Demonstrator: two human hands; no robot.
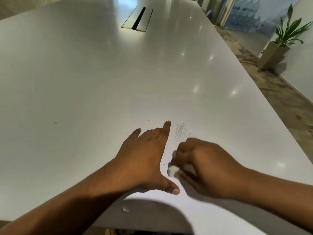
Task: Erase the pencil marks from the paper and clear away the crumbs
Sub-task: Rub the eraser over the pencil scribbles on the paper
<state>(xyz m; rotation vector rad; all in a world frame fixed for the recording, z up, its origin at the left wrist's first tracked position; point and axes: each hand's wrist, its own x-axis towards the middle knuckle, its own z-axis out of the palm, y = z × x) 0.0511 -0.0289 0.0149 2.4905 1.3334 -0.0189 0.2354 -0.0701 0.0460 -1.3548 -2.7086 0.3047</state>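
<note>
Your left hand (145, 158) lies flat, fingers spread, on the paper (194, 211) near the tabletop's front edge; your right hand (203, 167) pinches a white eraser (173, 170) just beside it, pencil marks (182, 131) beyond.

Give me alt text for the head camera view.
A right hand rubs a white eraser over paper on a white table; the left hand lies flat on it. Faint pencil marks remain above.

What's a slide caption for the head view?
Left hand pins the paper flat while right hand rubs a white eraser below grey pencil marks.
</note>
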